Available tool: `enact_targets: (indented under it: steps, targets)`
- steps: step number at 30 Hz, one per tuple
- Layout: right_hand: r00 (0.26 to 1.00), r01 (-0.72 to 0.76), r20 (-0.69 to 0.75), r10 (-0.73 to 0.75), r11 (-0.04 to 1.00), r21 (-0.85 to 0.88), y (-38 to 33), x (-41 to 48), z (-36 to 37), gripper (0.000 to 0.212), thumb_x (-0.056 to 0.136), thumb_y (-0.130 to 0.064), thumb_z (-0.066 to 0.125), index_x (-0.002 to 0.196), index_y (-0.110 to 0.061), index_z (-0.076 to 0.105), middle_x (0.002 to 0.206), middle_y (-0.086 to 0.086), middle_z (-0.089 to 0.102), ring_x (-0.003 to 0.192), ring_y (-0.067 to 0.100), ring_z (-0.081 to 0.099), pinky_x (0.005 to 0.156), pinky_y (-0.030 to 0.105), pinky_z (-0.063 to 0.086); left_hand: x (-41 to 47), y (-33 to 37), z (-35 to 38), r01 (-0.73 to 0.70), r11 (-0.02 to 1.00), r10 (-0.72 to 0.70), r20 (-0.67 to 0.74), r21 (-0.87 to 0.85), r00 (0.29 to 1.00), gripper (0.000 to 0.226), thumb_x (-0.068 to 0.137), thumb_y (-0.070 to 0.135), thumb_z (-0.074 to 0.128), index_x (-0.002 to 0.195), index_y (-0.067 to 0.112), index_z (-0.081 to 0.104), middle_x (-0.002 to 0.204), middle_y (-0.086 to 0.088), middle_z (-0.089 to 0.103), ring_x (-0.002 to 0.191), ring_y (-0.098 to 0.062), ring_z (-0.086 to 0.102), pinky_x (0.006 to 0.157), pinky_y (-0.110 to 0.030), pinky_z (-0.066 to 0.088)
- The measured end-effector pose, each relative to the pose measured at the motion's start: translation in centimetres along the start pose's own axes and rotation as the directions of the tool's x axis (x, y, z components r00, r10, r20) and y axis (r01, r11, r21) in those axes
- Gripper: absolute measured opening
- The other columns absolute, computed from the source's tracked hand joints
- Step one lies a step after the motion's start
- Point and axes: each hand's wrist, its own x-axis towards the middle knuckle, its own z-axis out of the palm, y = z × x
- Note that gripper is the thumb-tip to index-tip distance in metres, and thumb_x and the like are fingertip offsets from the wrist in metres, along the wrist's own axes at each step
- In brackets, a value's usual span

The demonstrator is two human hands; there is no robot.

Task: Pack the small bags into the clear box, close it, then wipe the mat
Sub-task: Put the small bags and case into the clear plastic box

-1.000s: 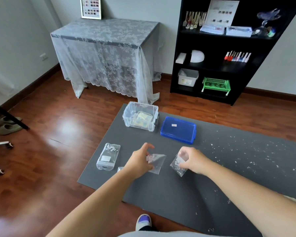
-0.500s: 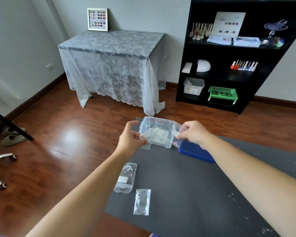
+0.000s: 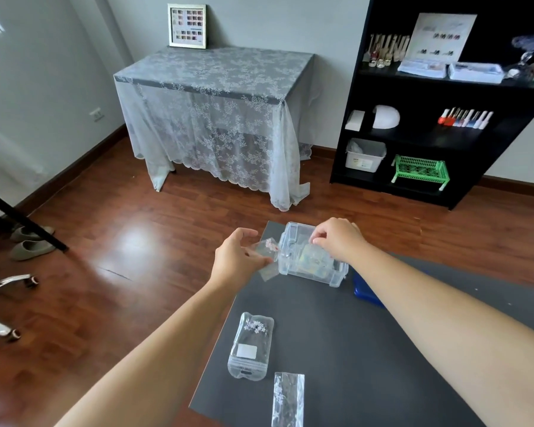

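Right hand [image 3: 336, 238] reaches into clear box [image 3: 309, 266] on grey mat [image 3: 367, 349], apparently pinching a bag. Left hand [image 3: 238, 257] grips small bag [image 3: 267, 246] beside box. Two bags [image 3: 252, 346] lie nearer; blue lid [image 3: 366, 292] partly hidden.

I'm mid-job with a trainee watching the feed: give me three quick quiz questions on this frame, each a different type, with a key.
1. True or false: the blue lid is already on the clear box.
2. Multiple choice: where is the right hand? A) over the open box, B) flat on the mat, C) on the lid.
3. Fill in: besides the small bag held in the left hand, how many clear bags lie on the mat near the person?

Key:
1. False; it lies on the mat beside the box.
2. A.
3. Two: a padded pouch and a flat bag.
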Motion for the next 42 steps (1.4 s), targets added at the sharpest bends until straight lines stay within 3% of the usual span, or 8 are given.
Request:
enact_targets:
  steps: [4, 10, 17, 23, 28, 33, 37, 42]
  targets:
    - [0.998, 0.023, -0.052, -0.022, 1.0, 0.011, 0.8, 0.4, 1.2, 0.012, 0.083, -0.028, 0.069, 0.095, -0.029, 0.072, 0.106, -0.008, 0.07, 0.108, 0.019, 0.054, 0.096, 0.035, 0.038, 0.7, -0.3, 0.0, -0.02, 1.0, 0.02, -0.008, -0.016, 1.0, 0.033, 0.07, 0.015, 0.079, 0.087, 0.032, 0.056, 0.066, 0.003, 0.067, 0.052, -0.006, 0.053, 0.048, -0.022, 0.044]
    - [0.978, 0.092, -0.189, -0.084, 0.995, 0.036, 1.9, -0.8, 1.3, 0.02, 0.08, -0.031, 0.071, 0.098, -0.026, 0.067, 0.104, -0.008, 0.062, 0.102, 0.017, 0.047, 0.079, 0.03, 0.038, 2.3, 1.5, 0.4, -0.076, 0.996, 0.073, -0.056, -0.046, 0.996, 0.016, 0.076, 0.018, 0.073, 0.076, 0.029, 0.062, 0.061, 0.009, 0.064, 0.05, 0.001, 0.049, 0.046, -0.016, 0.042]
    - [0.995, -0.001, -0.098, 0.001, 1.0, -0.001, 4.7, -2.9, 1.0, 0.077, 0.074, -0.045, 0.072, 0.14, -0.03, 0.037, 0.15, -0.008, 0.034, 0.134, 0.021, 0.029, 0.107, 0.038, 0.028, 4.3, 5.2, 3.5, -0.018, 0.981, 0.023, 0.023, -0.194, 0.999, 0.011, 0.078, 0.017, 0.072, 0.084, 0.019, 0.063, 0.076, 0.001, 0.073, 0.063, -0.007, 0.068, 0.067, -0.034, 0.053]
    - [1.0, -0.002, -0.014, 0.004, 0.991, 0.132, 5.8, -3.9, 0.7, 0.088, 0.073, -0.051, 0.072, 0.145, -0.028, 0.027, 0.156, -0.007, 0.024, 0.142, 0.02, 0.021, 0.115, 0.043, 0.024, 4.5, 4.9, 7.7, 0.006, 0.993, -0.015, 0.075, 0.114, 0.997, 0.014, 0.077, 0.012, 0.066, 0.075, 0.02, 0.054, 0.07, 0.001, 0.066, 0.068, -0.018, 0.067, 0.053, -0.028, 0.051]
    - [1.0, -0.001, -0.01, 0.002, 0.99, 0.143, 6.0, -4.1, 1.0, 0.09, 0.073, -0.046, 0.074, 0.146, -0.028, 0.026, 0.157, -0.008, 0.02, 0.143, 0.019, 0.018, 0.115, 0.042, 0.022, 4.5, 4.8, 8.9, -0.131, 0.907, 0.106, 0.083, 0.399, 0.991, 0.019, 0.08, 0.011, 0.063, 0.098, 0.01, 0.057, 0.085, -0.005, 0.062, 0.073, -0.022, 0.057, 0.058, -0.028, 0.044]
    - [1.0, -0.006, -0.009, 0.008, 0.989, 0.148, 6.1, -4.2, 1.2, 0.088, 0.073, -0.046, 0.074, 0.146, -0.028, 0.027, 0.157, -0.009, 0.019, 0.142, 0.019, 0.019, 0.114, 0.042, 0.023, 4.1, 4.9, 8.9, -0.292, 0.671, 0.275, 0.137, 0.681, 0.952, 0.014, 0.085, 0.02, 0.062, 0.088, 0.007, 0.059, 0.091, -0.006, 0.058, 0.089, -0.027, 0.058, 0.061, -0.032, 0.04]
    - [1.0, -0.01, -0.001, 0.01, 0.992, 0.129, 6.0, -4.2, 1.0, 0.087, 0.075, -0.046, 0.073, 0.146, -0.028, 0.027, 0.158, -0.008, 0.019, 0.143, 0.02, 0.018, 0.113, 0.042, 0.022, 4.2, 4.9, 8.5, -0.331, 0.444, 0.278, 0.223, 0.833, 0.934, 0.032, 0.088, 0.042, 0.058, 0.107, 0.017, 0.063, 0.112, -0.003, 0.054, 0.107, -0.024, 0.047, 0.069, -0.032, 0.039]
    - [0.997, 0.031, -0.068, -0.024, 0.994, 0.108, 5.5, -5.0, 0.8, 0.08, 0.076, -0.044, 0.072, 0.143, -0.029, 0.031, 0.156, -0.004, 0.022, 0.142, 0.019, 0.017, 0.114, 0.04, 0.02, 4.0, 4.2, 6.1, -0.331, 0.62, 0.291, 0.184, 0.711, 0.939, 0.028, 0.085, 0.038, 0.06, 0.11, 0.025, 0.064, 0.112, -0.002, 0.056, 0.108, -0.023, 0.049, 0.079, -0.036, 0.043]
